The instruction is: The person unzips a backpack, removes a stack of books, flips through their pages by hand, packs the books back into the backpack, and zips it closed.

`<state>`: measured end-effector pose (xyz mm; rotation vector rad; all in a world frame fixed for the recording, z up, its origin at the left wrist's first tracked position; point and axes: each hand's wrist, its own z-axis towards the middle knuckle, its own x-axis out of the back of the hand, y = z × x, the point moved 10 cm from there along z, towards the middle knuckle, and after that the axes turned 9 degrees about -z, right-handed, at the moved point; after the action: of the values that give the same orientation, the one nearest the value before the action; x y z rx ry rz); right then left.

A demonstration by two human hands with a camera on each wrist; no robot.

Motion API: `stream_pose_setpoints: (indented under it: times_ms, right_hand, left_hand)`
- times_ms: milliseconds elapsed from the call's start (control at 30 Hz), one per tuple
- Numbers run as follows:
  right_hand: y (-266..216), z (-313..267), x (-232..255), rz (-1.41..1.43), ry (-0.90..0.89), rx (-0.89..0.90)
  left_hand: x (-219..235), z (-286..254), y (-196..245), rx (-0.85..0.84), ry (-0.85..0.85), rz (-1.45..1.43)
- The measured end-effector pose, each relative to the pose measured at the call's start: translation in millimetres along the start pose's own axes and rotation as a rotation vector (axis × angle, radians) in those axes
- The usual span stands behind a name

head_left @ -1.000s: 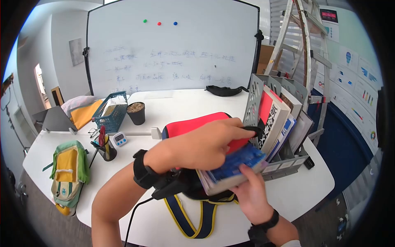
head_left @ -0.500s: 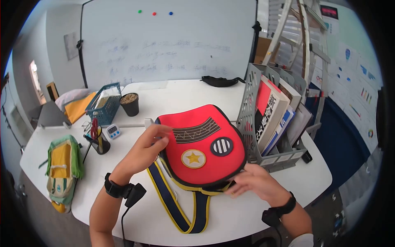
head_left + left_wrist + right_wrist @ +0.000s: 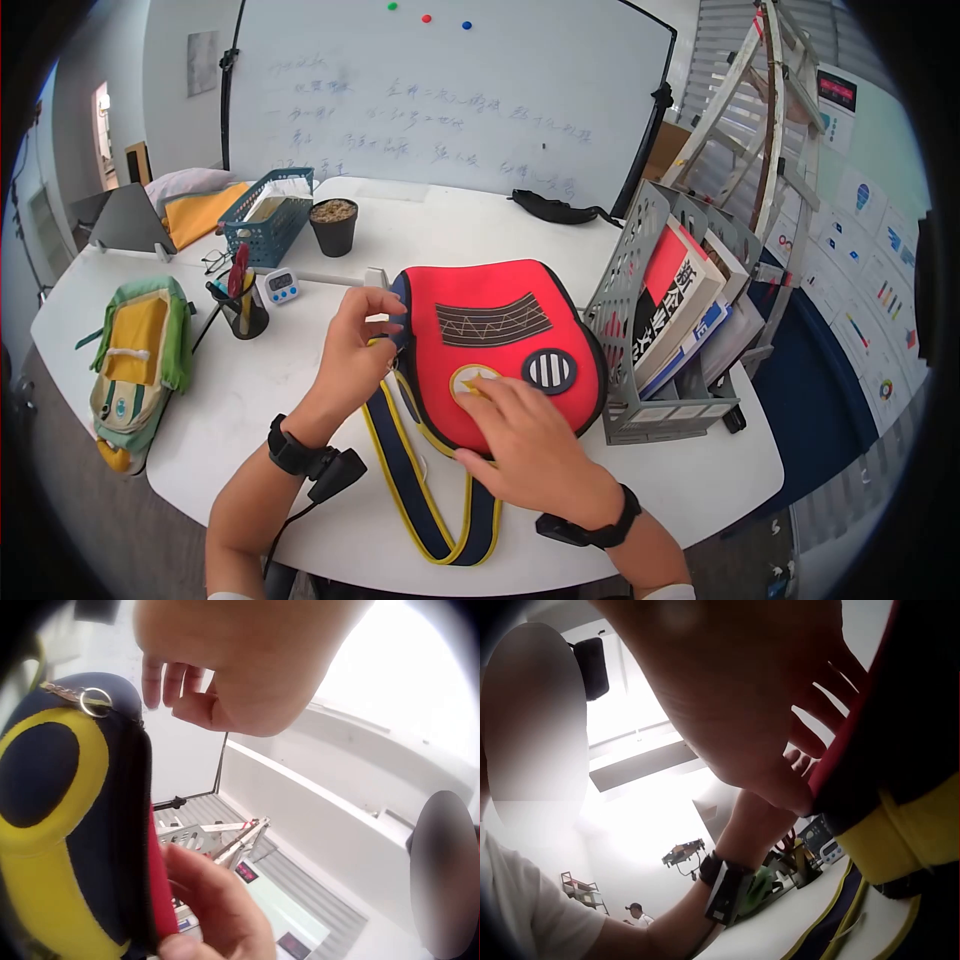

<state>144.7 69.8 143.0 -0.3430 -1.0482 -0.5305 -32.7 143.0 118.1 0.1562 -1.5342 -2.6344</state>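
Note:
A red bag (image 3: 490,330) with a dark edge, a star patch and a striped round patch lies on the table, its navy strap (image 3: 428,505) with yellow trim trailing towards me. My right hand (image 3: 535,455) lies over the lower front of the bag, fingers extended across the star patch. At the bag's left edge is my left hand (image 3: 350,345), its fingers loosely bent with nothing between them. The left wrist view shows the bag's navy and yellow side (image 3: 90,825), with a metal ring (image 3: 95,702) near the left hand's fingers.
A grey file rack (image 3: 650,415) of books stands right of the bag. To the left are a green-and-yellow backpack (image 3: 140,350), a pen holder (image 3: 243,308) and a white timer (image 3: 282,286). Behind sit a plant pot (image 3: 334,230), a blue basket (image 3: 275,235) and a black pouch (image 3: 560,208).
The blue-covered book held by the right hand is out of sight, and the bag's red front lies flat. The left hand drew back to the left edge; the right hand moved onto the front.

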Motion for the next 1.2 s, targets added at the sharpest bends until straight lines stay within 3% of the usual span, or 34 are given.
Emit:
stream_pose_setpoints:
  times_ms: [33, 67, 133, 167, 200, 267, 433, 533, 600, 633, 700, 733, 800, 900, 933, 1000, 1033, 1100, 1200]
  right_hand:
    - [-5, 5, -9, 0.017, -0.020, 0.045]
    - [-6, 10, -15, 0.021, -0.015, 0.046]
    - [-9, 18, -24, -0.054, 0.025, 0.069]
    - [-6, 22, -29, -0.052, 0.012, 0.060]
    - [-5, 23, -31, -0.048, 0.016, 0.065]
    - [-2, 25, -37, -0.077, -0.004, 0.047]
    - [-2, 26, -42, -0.082, 0.045, 0.045]
    - [-1, 34, -47, -0.122, 0.090, 0.033]
    - [-2, 37, -47, -0.149, 0.097, 0.020]
    - [-1, 38, -46, -0.123, 0.097, 0.002]
    - [-1, 38, -42, -0.099, 0.097, -0.014]
    - [-3, 37, -41, -0.095, 0.077, -0.020]
    - [-5, 33, -33, -0.091, 0.056, -0.025]
    - [-9, 28, -19, -0.106, -0.002, 0.033]
    - [-15, 24, -22, -0.185, -0.100, 0.123]
    - [-23, 19, -30, -0.264, -0.202, 0.210]
    - [-21, 17, -35, -0.356, -0.236, 0.196]
    - [-20, 15, -42, -0.448, -0.269, 0.180]
    - [-17, 19, -47, -0.482, -0.209, 0.152]
  left_hand:
    - [6, 1, -8, 0.068, 0.038, -0.179]
    - [9, 1, -6, 0.067, 0.038, -0.172]
    - [1, -5, -20, 0.197, -0.149, 0.347]
    - [-6, -9, -24, 0.202, -0.258, 0.400]
    - [-5, -8, -22, 0.202, -0.254, 0.406]
    - [-9, -14, -31, 0.346, -0.312, 0.378]
    - [-12, -8, -32, 0.283, -0.321, 0.307]
    - [-13, -6, -15, 0.120, -0.264, 0.473]
    - [-19, -7, 14, -0.191, -0.178, 0.690]
    - [-19, -7, 13, -0.192, -0.178, 0.689]
    - [-5, -1, -13, 0.097, -0.135, 0.348]
    - [-1, 0, -12, 0.098, -0.133, 0.348]
    - [3, -6, -39, 0.439, -0.175, 0.142]
    - [7, -6, -36, 0.532, -0.151, 0.171]
    - [9, -7, -38, 0.534, -0.147, 0.171]
    - [8, -1, -25, 0.331, -0.158, 0.370]
    - [5, -3, -24, 0.332, -0.159, 0.367]
    - [-6, -3, 17, 0.005, -0.149, 0.555]
    - [-18, -11, 32, -0.074, -0.203, 0.723]
